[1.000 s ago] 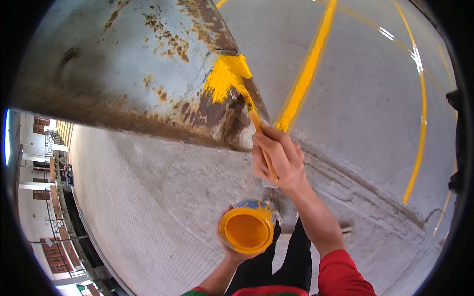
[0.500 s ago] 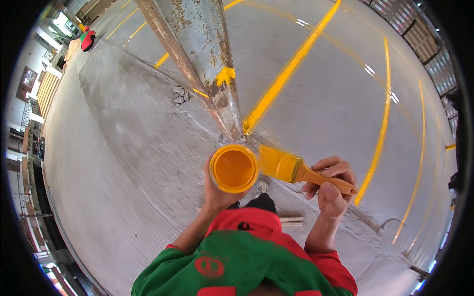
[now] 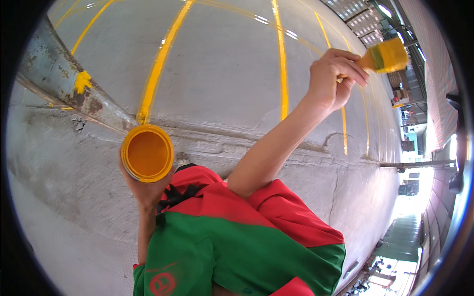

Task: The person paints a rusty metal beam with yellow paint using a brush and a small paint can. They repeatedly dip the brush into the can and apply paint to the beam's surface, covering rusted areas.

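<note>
My left hand [image 3: 143, 190] is wrapped round a round paint can [image 3: 148, 154] full of yellow-orange paint, its rim coated yellow. My right hand [image 3: 335, 76] grips a wide paintbrush [image 3: 387, 56] by its handle. The arm stretches out to the far right, and the yellow bristles point away from me. Just beyond the can, a rusty steel column [image 3: 64, 74] with a yellow paint patch rises at the left. The brush touches nothing.
Yellow lines [image 3: 165, 54] run across the grey concrete floor [image 3: 232, 69]. A cracked ridge [image 3: 222, 140] crosses the floor in front of me. Stacked pallets [image 3: 355, 17] stand at the far right, beside a striped sheet [image 3: 429, 74]. Small rubble [image 3: 78, 123] lies near the column's base.
My view has swung to the right, so the column and can now appear farther left. My right hand has carried the brush away from the can and stretched outward, bristles now pointing right.
</note>
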`<state>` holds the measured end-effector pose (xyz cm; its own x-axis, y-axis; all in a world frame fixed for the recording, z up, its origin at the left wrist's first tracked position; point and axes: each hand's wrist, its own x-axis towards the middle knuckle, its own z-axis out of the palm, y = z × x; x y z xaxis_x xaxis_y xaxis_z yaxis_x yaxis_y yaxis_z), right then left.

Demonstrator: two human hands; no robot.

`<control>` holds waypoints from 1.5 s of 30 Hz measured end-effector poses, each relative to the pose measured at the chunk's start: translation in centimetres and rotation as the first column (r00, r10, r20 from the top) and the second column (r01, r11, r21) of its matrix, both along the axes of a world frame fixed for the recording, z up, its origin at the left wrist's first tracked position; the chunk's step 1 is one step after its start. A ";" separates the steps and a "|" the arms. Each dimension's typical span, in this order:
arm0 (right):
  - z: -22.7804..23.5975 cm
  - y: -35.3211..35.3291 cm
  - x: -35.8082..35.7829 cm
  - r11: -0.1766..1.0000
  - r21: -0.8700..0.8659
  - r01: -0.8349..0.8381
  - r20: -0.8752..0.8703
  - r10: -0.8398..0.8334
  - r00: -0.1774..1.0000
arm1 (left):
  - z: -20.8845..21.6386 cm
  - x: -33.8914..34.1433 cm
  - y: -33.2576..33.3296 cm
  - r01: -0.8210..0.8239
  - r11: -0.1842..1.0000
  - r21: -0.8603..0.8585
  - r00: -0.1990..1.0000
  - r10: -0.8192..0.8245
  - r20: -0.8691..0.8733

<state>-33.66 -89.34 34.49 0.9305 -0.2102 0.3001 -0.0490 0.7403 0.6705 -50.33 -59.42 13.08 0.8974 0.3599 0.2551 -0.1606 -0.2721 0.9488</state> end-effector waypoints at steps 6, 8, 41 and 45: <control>0.9 -2.8 -1.2 0.960 -0.156 0.233 0.089 -0.222 0.971 | 0.4 0.9 -1.2 0.058 0.998 0.021 0.998 -0.058 0.013; 0.0 -1.3 -1.5 0.814 -0.503 0.291 -0.024 -0.349 0.937 | 0.8 2.0 -2.0 0.117 0.993 -0.003 0.991 -0.117 0.063; -5.6 12.0 -3.8 -0.756 -0.305 0.579 0.621 0.303 0.723 | 2.0 3.7 -2.9 0.023 0.999 0.044 0.993 -0.027 0.111; -4.5 11.2 -2.7 -0.743 -0.476 0.471 0.484 0.226 0.845 | 1.8 3.8 -2.9 -0.009 0.998 0.056 0.993 0.002 0.122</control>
<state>-36.31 -78.13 29.96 0.7633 0.5553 0.3302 0.4761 -0.1380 -0.8685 -46.52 -62.29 14.89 0.8567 0.3465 0.3821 -0.2722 -0.3255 0.9055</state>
